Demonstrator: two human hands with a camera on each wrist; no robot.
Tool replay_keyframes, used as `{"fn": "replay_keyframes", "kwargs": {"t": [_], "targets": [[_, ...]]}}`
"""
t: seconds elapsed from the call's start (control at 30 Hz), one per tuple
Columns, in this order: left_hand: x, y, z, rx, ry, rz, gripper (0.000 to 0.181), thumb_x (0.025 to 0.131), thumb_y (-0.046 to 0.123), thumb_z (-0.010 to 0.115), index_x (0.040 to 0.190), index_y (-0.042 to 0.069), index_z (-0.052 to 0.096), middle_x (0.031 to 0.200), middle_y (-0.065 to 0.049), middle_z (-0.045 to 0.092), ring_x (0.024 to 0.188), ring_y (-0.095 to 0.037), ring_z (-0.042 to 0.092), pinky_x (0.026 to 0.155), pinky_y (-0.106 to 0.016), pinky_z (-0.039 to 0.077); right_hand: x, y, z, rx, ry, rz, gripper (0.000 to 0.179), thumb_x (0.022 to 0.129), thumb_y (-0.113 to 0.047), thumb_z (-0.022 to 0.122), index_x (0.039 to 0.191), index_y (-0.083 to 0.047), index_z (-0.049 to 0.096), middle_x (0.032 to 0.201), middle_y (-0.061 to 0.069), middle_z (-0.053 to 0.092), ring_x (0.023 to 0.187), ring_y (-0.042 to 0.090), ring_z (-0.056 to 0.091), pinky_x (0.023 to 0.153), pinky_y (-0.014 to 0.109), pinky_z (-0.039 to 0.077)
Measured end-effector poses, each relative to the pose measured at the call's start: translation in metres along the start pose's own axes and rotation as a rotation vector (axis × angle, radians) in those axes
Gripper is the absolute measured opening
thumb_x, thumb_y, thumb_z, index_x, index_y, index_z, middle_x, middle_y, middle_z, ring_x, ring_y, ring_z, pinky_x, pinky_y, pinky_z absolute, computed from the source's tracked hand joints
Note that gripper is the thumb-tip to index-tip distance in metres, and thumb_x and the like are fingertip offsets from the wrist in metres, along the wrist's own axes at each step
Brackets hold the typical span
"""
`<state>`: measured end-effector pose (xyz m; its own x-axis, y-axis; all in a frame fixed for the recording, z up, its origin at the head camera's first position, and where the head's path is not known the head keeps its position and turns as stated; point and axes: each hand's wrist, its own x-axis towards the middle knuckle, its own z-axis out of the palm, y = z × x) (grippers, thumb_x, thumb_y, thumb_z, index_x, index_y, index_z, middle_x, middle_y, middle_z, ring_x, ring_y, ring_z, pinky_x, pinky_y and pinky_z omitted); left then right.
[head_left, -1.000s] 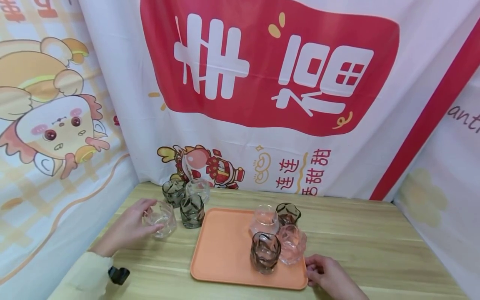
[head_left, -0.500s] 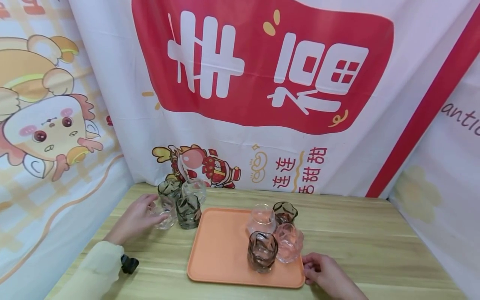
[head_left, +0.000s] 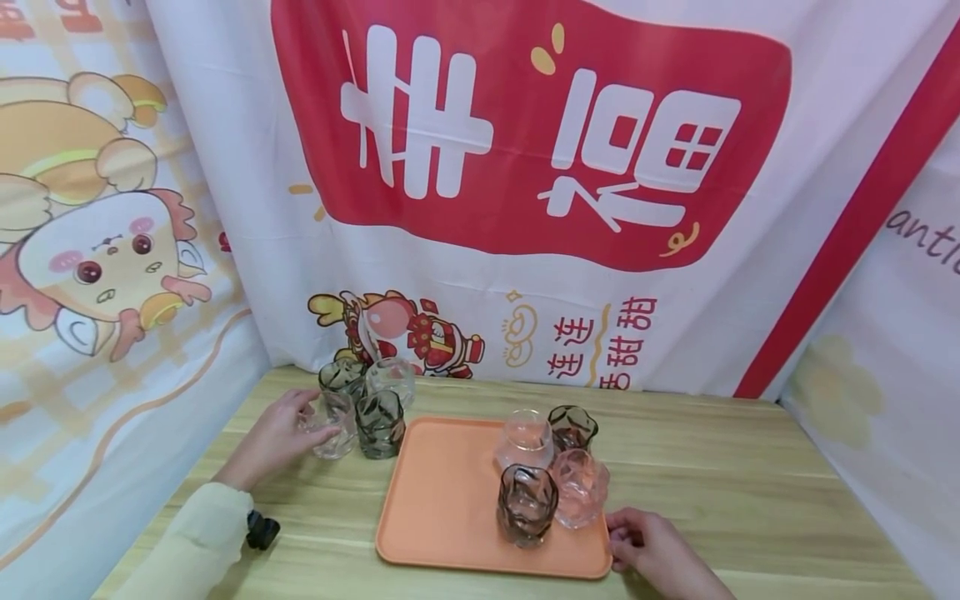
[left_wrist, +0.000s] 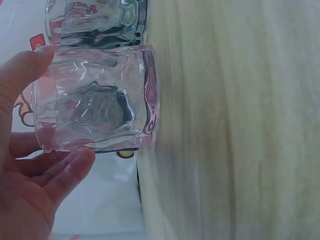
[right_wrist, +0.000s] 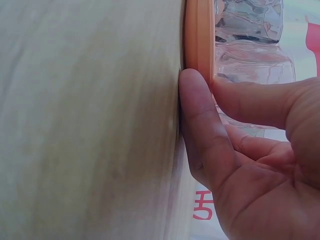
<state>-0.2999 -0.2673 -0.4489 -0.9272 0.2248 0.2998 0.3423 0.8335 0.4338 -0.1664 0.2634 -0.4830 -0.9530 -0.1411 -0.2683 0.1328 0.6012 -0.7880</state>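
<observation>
In the head view my left hand (head_left: 281,437) holds a clear glass tumbler (head_left: 337,429) upright at the table's left side. The left wrist view shows the thumb on one side of this clear glass (left_wrist: 100,100) and the fingers on the other, near its rim. A smoky grey glass (head_left: 380,429) stands right beside it. My right hand (head_left: 656,546) grips the near right corner of an orange tray (head_left: 438,508). Up close, thumb and forefinger pinch the tray's rim (right_wrist: 199,40). On the tray's right half are two smoky glasses, one in front (head_left: 527,508), and two clear ones.
Behind the held glass stand another smoky glass (head_left: 341,375) and a clear round glass (head_left: 392,379), near the back curtain (head_left: 450,275). Printed cloth also hangs at the left and right of the wooden table (head_left: 720,467).
My left hand has moved the clear glass back and slightly right, up against the smoky glasses. My right hand keeps its grip on the tray, and the view has shifted slightly.
</observation>
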Motion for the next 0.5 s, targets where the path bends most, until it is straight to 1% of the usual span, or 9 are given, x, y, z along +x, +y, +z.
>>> {"fn": "replay_keyframes", "kwargs": {"t": [0.13,0.2,0.27,0.33,0.4,0.43,0.5], "targets": [[0.0,0.0,0.002,0.01,0.013,0.0,0.082,0.08,0.047,0.073,0.134,-0.008,0.045,0.128,-0.031,0.051,0.113,-0.047,0.05,0.095,-0.063,0.041,-0.001,0.0,0.0,0.001,0.002,-0.008,0.022,0.086,0.003,0.061,0.108,0.007,0.062,0.084,0.004,0.065,0.075,0.016,0.061,0.06,0.027,0.055],[0.001,0.002,0.002,0.01,0.034,0.006,0.081,0.08,0.046,0.073,0.134,-0.007,0.045,0.133,-0.031,0.047,0.12,-0.049,0.043,0.101,-0.065,0.035,-0.002,0.0,0.0,0.004,0.002,-0.01,0.022,0.087,0.002,0.061,0.108,0.007,0.062,0.084,0.004,0.064,0.075,0.016,0.061,0.06,0.028,0.055],[0.002,0.007,0.001,-0.006,0.069,0.024,0.078,0.08,0.043,0.074,0.134,-0.005,0.045,0.134,-0.029,0.046,0.122,-0.048,0.041,0.102,-0.065,0.033,-0.001,0.0,0.0,0.005,0.002,-0.007,0.022,0.087,0.001,0.062,0.108,0.007,0.062,0.084,0.003,0.065,0.075,0.015,0.061,0.06,0.028,0.056],[0.003,0.015,0.0,-0.024,0.114,0.061,0.075,0.079,0.038,0.076,0.134,-0.004,0.046,0.133,-0.028,0.047,0.122,-0.046,0.04,0.101,-0.065,0.033,-0.001,-0.001,0.0,0.005,0.001,0.002,0.022,0.087,0.0,0.062,0.108,0.007,0.062,0.084,0.003,0.065,0.075,0.015,0.061,0.061,0.028,0.056],[0.005,0.027,-0.002,-0.039,0.153,0.109,0.071,0.078,0.032,0.078,0.132,-0.002,0.048,0.131,-0.026,0.049,0.121,-0.044,0.042,0.101,-0.064,0.034,-0.001,-0.001,0.0,-0.001,0.002,0.012,0.022,0.087,-0.001,0.062,0.108,0.006,0.062,0.084,0.003,0.065,0.075,0.015,0.061,0.061,0.029,0.056],[0.006,0.034,-0.004,-0.051,0.167,0.135,0.07,0.077,0.03,0.079,0.132,-0.001,0.049,0.131,-0.025,0.05,0.121,-0.043,0.042,0.101,-0.063,0.034,0.0,-0.001,0.0,-0.007,0.005,0.017,0.022,0.087,-0.001,0.063,0.108,0.006,0.063,0.084,0.003,0.065,0.075,0.015,0.061,0.061,0.029,0.055],[0.008,0.05,-0.005,-0.072,0.173,0.176,0.068,0.076,0.028,0.08,0.131,0.001,0.05,0.131,-0.023,0.051,0.121,-0.042,0.043,0.102,-0.062,0.034,0.0,-0.001,0.0,-0.017,0.008,0.021,0.022,0.087,-0.001,0.063,0.108,0.005,0.063,0.084,0.003,0.065,0.075,0.015,0.061,0.062,0.029,0.055]]}}
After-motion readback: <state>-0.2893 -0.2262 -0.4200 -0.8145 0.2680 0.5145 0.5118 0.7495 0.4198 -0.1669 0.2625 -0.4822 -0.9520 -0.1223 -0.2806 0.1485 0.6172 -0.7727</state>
